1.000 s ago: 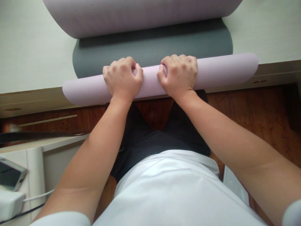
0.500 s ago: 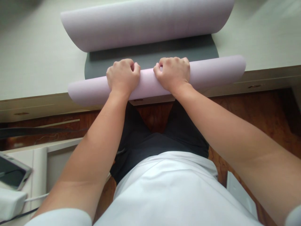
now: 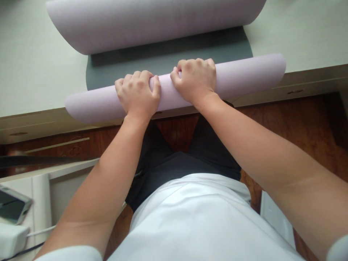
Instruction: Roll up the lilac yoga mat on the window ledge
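Observation:
A yoga mat (image 3: 250, 72), lilac on one face and grey on the other, lies across the front of the table. Its near end is curled into a narrow roll along the table edge. My left hand (image 3: 137, 92) grips that roll left of its middle, fingers over the top. Close beside it, my right hand (image 3: 195, 79) is wrapped round the same roll, a short gap between the two thumbs. Beyond the hands shows a strip of the grey face (image 3: 163, 52). Farther back the mat rises in a wider lilac curl, cut off by the top of the view.
The pale table (image 3: 29, 72) has a front edge with recessed pulls. Below are my legs and a dark wooden floor (image 3: 285, 127). At lower left, a phone (image 3: 13, 204) and a white plug block (image 3: 12, 237) with cables lie on a light surface.
The near roll has tilted slightly, its left end shifting left and its right end up in view. My left hand has shifted a little left, and its fingers are slightly less tightly curled.

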`<state>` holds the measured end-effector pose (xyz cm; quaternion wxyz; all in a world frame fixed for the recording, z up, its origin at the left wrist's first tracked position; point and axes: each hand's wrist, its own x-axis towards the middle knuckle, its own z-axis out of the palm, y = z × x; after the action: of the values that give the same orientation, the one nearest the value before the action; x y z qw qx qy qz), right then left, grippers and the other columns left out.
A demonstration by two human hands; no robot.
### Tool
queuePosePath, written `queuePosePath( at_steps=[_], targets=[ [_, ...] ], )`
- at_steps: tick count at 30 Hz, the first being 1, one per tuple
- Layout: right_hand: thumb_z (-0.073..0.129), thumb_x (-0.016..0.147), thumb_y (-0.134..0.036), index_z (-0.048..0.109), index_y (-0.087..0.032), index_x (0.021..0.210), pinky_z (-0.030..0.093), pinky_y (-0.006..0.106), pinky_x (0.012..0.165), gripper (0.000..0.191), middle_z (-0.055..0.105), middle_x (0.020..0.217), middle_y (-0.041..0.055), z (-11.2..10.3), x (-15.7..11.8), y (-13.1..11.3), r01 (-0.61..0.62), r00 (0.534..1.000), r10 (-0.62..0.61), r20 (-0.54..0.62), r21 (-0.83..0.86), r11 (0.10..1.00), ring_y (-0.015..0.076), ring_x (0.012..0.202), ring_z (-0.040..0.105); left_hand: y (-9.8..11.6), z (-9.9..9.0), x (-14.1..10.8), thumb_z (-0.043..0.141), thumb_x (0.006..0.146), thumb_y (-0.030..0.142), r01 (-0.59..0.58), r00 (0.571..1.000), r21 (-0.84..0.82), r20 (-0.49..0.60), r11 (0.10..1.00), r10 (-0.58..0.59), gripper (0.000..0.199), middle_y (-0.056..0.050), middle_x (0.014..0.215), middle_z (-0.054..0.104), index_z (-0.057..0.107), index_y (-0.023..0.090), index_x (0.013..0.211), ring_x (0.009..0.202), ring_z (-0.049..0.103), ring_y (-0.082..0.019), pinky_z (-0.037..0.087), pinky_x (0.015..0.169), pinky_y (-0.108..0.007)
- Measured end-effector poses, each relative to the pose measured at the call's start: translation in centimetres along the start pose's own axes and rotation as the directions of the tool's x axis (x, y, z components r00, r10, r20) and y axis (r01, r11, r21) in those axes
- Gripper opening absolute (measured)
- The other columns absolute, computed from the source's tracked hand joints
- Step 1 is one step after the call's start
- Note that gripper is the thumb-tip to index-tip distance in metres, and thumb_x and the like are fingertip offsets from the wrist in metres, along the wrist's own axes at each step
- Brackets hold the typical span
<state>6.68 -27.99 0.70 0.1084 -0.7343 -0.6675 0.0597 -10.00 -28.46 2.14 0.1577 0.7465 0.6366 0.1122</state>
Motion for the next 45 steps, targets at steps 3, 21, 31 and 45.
queuePosePath(
  at_steps=[3, 21, 31, 45],
  targets=[
    [0.031, 0.103, -0.045, 0.076, -0.022, 0.111, 0.042, 0.054, 0.099, 0.051, 0.074, 0.114, 0.0176, -0.2, 0.1, 0.0, 0.008, 1.000, -0.008, -0.010, -0.028, 1.000, 0.0378, 0.111, 0.066, 0.1, 0.1, 0.4, 0.032, 0.095, 0.063, 0.012, 1.000, 0.017, -0.016, 1.000, -0.012, 0.061, -0.007, 0.125, 0.074, 0.070, 0.035, 0.132, 0.141, 0.045, -0.044, 0.031, 0.106, -0.059],
    [0.045, 0.095, -0.040, 0.072, -0.022, 0.086, 0.046, 0.049, 0.087, 0.034, 0.072, 0.102, 0.0182, -0.6, 2.2, 0.4, -0.045, 0.993, 0.060, -0.100, 0.141, 0.989, 0.0359, 0.097, 0.069, -0.8, 0.7, 4.1, 0.039, 0.098, 0.063, 0.065, 0.993, 0.106, -0.104, 0.992, -0.054, 0.053, -0.010, 0.109, 0.074, 0.078, 0.028, 0.102, 0.118, 0.061, -0.036, 0.041, 0.099, -0.050],
    [0.044, 0.102, -0.043, 0.071, -0.021, 0.103, 0.043, 0.040, 0.088, 0.035, 0.073, 0.104, 0.0149, -0.4, 1.9, 1.7, 0.092, 0.996, -0.091, -0.021, 0.059, 0.994, 0.0307, 0.101, 0.065, -0.3, 1.1, 6.5, 0.050, 0.088, 0.059, 0.057, 0.997, -0.017, -0.055, 0.998, -0.058, 0.043, -0.010, 0.115, 0.076, 0.079, 0.036, 0.111, 0.127, 0.059, -0.040, 0.043, 0.104, -0.055],
    [0.027, 0.107, -0.053, 0.066, -0.018, 0.104, 0.032, 0.041, 0.095, 0.052, 0.068, 0.080, 0.0155, -0.7, -0.5, 0.6, 0.062, 0.995, -0.060, -0.081, 0.019, 0.998, 0.0304, 0.113, 0.054, -0.3, 0.8, 6.8, 0.044, 0.080, 0.077, 0.067, 0.996, 0.004, -0.062, 0.998, -0.067, 0.064, -0.006, 0.110, 0.078, 0.078, 0.035, 0.114, 0.122, 0.057, -0.039, 0.036, 0.099, -0.057]
  ],
)
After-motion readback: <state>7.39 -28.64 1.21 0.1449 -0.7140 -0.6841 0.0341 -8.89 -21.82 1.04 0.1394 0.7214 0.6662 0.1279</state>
